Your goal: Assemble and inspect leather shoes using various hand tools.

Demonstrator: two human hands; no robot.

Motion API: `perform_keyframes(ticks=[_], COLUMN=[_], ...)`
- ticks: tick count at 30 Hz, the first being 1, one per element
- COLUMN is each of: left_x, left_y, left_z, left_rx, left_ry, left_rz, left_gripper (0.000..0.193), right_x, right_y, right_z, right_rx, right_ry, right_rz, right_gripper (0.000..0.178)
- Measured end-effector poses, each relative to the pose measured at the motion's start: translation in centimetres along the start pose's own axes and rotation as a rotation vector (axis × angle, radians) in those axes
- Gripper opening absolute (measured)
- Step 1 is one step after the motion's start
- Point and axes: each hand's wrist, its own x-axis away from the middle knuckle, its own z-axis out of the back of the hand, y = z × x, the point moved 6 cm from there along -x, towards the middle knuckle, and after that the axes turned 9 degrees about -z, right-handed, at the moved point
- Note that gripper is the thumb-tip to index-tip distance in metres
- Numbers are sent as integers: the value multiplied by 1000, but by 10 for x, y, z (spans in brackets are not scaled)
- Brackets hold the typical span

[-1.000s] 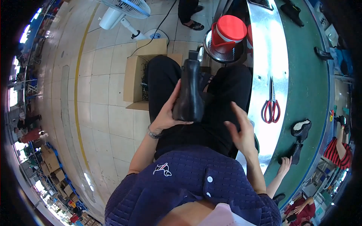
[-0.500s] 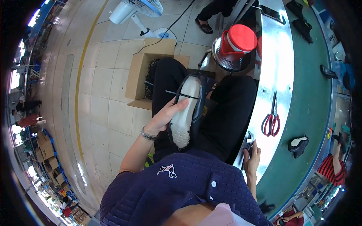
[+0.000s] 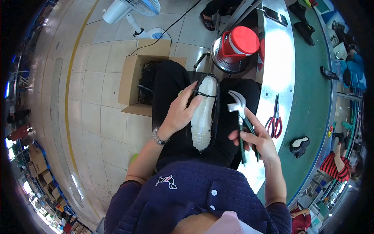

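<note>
A dark shoe upper point(image 3: 203, 117) with its pale white underside facing up lies across my lap. A thin black strap point(image 3: 205, 94) crosses that underside near its far end. My left hand point(image 3: 181, 111) grips the shoe's left side, thumb resting on the white bottom. To the right of the shoe, apart from it, my right hand point(image 3: 258, 136) holds metal pincers point(image 3: 237, 107) with dark green handles. Their curved head points away from me, toward the far left. Part of the handles is hidden by my fingers.
Along the right runs a metal ledge point(image 3: 277, 66) with red-handled scissors point(image 3: 275, 124) and a phone point(image 3: 275, 15). Beyond it, a green belt point(image 3: 311, 89) carries several shoes. A cardboard box point(image 3: 129, 84) of black strips stands left of my legs; a red bucket point(image 3: 242, 41) sits on a stool, near a fan point(image 3: 132, 7).
My right hand has lifted the pincers off the metal ledge and brought them left over my lap. The shoe has turned straighter, and my left hand has shifted toward its far end.
</note>
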Motion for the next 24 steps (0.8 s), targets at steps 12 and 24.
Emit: perform_keyframes(ticks=[12,24], left_x=[-30,-30], left_y=[36,49], left_z=[11,9], left_rx=[-269,-257], left_ry=[233,220], left_rz=[-389,-501], left_gripper=[29,22], right_x=[-43,-48], right_y=[-41,-25], right_z=[-40,-39], right_rx=[-84,389], right_ry=[-85,129], right_rz=[-209,154], right_gripper=[67,64])
